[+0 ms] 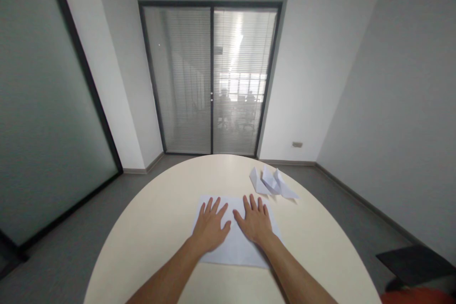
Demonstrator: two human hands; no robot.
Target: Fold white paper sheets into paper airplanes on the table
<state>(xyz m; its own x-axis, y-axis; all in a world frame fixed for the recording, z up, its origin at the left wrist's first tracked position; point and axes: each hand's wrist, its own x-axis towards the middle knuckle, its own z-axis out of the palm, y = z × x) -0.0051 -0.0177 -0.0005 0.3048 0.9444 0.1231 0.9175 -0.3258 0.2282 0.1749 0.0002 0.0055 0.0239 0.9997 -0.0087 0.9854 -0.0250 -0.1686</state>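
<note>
A white sheet of paper (237,251) lies flat on the pale round table (156,228). My left hand (211,226) rests palm down on the sheet's left half, fingers spread. On the right half my right hand (254,221) lies the same way, its fingers also apart. The two thumbs point toward each other, with a strip of bare paper between them. Beyond my right hand, several folded white paper pieces (272,183) stand close together on the table.
The table's rounded far edge faces a glass double door (212,80) with blinds. A frosted glass panel (53,114) is at the left. At the lower right are a dark flat object (415,263) and something red-orange (416,296) at the frame's edge. A wall socket (297,144) sits low on the back wall.
</note>
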